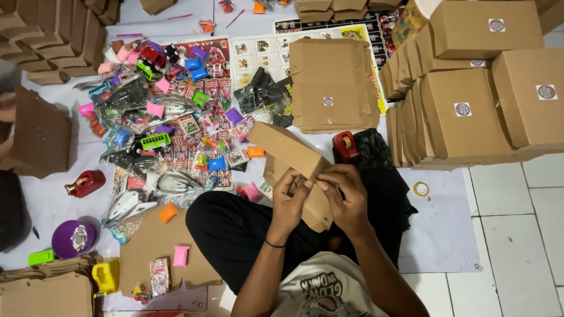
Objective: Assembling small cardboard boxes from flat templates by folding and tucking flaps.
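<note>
Over the lap, both hands work a half-folded brown cardboard box (291,154) that angles up and left from the knees. Left hand (289,202) grips the near end, fingers curled around a flap; right hand (346,196) pinches the same end from the other side, thumb and fingers closed on the edge. Red tape dispenser (345,145) sits just beyond the right hand, next to a stack of flat brown cardboard blanks (332,85). Heap of small colourful packaged toys (170,117) spreads left. Assembled brown boxes with round stickers (470,111) stacked right. Small roll of clear tape (420,189) on the floor tiles.
</note>
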